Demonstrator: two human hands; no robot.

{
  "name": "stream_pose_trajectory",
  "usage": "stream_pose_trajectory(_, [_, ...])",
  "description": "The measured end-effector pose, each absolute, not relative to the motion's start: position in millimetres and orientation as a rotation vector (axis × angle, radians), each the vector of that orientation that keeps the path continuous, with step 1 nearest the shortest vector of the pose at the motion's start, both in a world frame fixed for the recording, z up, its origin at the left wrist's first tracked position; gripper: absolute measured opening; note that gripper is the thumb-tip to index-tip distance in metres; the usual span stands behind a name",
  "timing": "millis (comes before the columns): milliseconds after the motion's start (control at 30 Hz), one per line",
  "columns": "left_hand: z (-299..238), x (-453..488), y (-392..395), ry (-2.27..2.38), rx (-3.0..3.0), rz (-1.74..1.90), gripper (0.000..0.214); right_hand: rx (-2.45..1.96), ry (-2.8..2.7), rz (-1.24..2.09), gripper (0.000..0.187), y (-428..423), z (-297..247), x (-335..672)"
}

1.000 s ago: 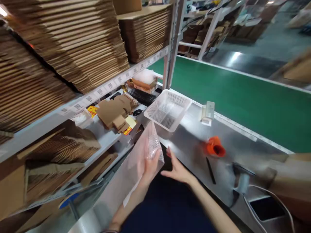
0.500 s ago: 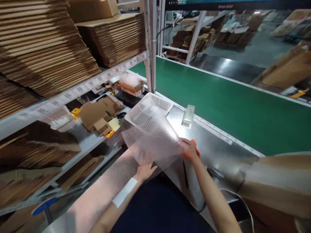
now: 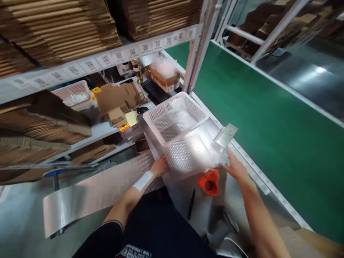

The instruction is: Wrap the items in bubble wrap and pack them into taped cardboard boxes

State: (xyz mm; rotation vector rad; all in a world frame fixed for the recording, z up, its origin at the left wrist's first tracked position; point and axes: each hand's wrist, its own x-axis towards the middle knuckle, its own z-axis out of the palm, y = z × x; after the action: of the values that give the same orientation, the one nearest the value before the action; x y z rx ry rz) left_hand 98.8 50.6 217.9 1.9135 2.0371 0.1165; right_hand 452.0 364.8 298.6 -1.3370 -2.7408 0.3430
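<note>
A clear sheet of bubble wrap (image 3: 192, 152) lies spread on the steel table (image 3: 242, 200), just in front of a white mesh basket (image 3: 174, 116). My left hand (image 3: 159, 166) grips its near left corner. My right hand (image 3: 234, 166) holds its right edge, fingers curled on it. The sheet runs down to the left into a long strip of bubble wrap (image 3: 91, 195) hanging off the table. An orange tape roll (image 3: 209, 182) stands on the table between my hands, right below the sheet. A small clear box (image 3: 226, 134) sits beyond my right hand.
Shelves on the left hold stacks of flat cardboard (image 3: 53, 32), folded small boxes (image 3: 118, 98), a keyboard (image 3: 155, 91) and a bottle (image 3: 136, 70). A green conveyor belt (image 3: 268, 111) runs along the right. A black pen (image 3: 191, 203) lies on the table near me.
The bubble wrap went from held upright in my left hand to spread flat on the table before the basket. My right hand moved right along its edge; the orange roll is uncovered.
</note>
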Motion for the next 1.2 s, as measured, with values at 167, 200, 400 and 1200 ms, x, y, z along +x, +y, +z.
stream_pose_trajectory(167, [211.6,98.6,52.1,2.025,1.916,0.207,0.057,-1.304,-2.751,0.344,0.071,312.7,301.1,431.1])
stream_pose_trajectory(200, [210.5,102.2,50.9,2.022,1.914,0.212,0.057,-1.242,-2.718,0.436,0.066,288.9,299.9,414.7])
stream_pose_trajectory(400, [209.9,124.9,54.4,2.027,1.86,0.288,0.049,-1.162,-2.601,0.829,0.082,151.2,253.0,293.0])
stream_pose_trajectory(1200, [209.6,50.3,85.2,2.146,1.673,0.542,0.059,-1.356,-2.715,0.369,0.02,139.9,246.8,263.3])
